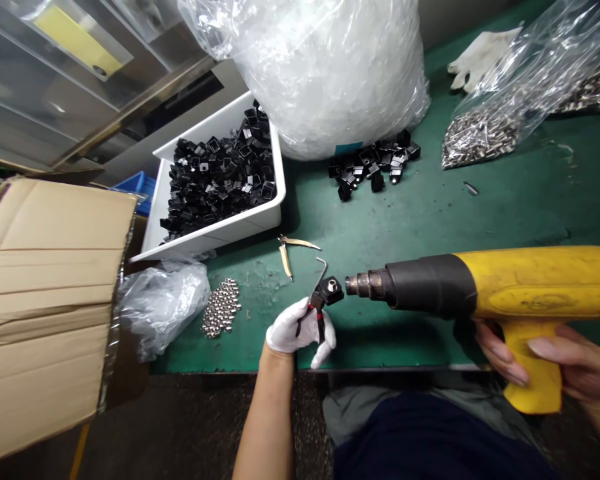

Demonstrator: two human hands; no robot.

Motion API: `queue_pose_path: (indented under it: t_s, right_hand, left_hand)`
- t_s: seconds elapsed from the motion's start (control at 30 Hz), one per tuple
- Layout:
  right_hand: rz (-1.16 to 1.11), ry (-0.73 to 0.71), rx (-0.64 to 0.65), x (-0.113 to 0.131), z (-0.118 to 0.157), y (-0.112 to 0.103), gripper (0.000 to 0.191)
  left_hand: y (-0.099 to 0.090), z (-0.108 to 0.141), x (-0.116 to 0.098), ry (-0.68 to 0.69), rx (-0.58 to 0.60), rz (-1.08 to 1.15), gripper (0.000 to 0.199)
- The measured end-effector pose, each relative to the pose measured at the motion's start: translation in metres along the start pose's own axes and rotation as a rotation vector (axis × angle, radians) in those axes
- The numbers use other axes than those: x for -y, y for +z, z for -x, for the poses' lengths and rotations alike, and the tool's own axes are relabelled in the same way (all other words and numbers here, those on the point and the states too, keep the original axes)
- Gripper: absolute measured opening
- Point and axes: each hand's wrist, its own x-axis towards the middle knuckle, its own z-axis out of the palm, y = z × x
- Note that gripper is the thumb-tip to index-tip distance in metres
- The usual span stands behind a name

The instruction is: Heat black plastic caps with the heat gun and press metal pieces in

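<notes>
White-gloved left hand (303, 330) is gripping pliers (321, 325), a black plastic piece (337, 295) is sitting at their tips near the front edge of the surface (410, 223), bare right hand (575, 360) is holding a yellow heat gun (545, 283), its nozzle (370, 285) pointing at the piece.

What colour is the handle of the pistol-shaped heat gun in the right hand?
Its angled handle is yellow, best seen in the head view.
</notes>
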Motion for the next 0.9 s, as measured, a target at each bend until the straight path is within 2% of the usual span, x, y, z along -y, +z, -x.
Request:
queue_pose_path:
  t_s: [0.3,0.47,0.67,0.9]
  right_hand:
    - [-0.043,0.011,-0.013,-0.0011,-0.0015,-0.0016,0.033]
    - [-0.062,0.006,-0.035,-0.0025,-0.0002,-0.0024,0.034]
    - [-0.04,0.021,0.016,-0.0009,-0.0015,-0.0057,0.035]
    - [-0.06,0.008,-0.01,-0.0021,0.0002,-0.0042,0.035]
  left_hand:
    - [-0.0015,0.0017,-0.0022,-0.025,0.047,0.002,0.077]
    - [0.0001,0.0017,-0.0036,-0.046,0.021,-0.012,0.077]
    - [0.0011,0.0004,-0.0056,-0.059,0.05,-0.025,0.079]
    - [0.0026,0.0003,-0.0068,-0.068,0.037,-0.027,0.079]
